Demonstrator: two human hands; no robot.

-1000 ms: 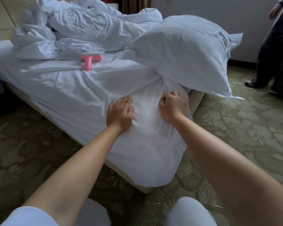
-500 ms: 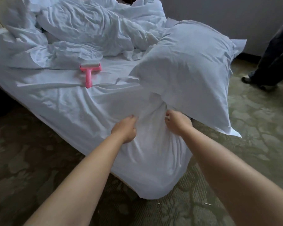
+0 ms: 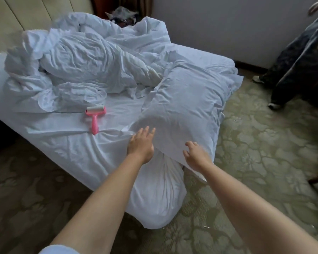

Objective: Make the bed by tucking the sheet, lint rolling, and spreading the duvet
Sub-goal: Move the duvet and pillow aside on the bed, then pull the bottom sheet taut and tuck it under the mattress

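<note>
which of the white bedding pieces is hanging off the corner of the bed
The pillow: its lower edge overhangs the near corner by the hands, while the crumpled duvet lies fully on the mattress.

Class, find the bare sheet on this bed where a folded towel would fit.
Free: the flat sheet left of the lint roller, between the duvet and the near edge. Crowded: the pillow covers the right corner, the duvet the far half.
</note>
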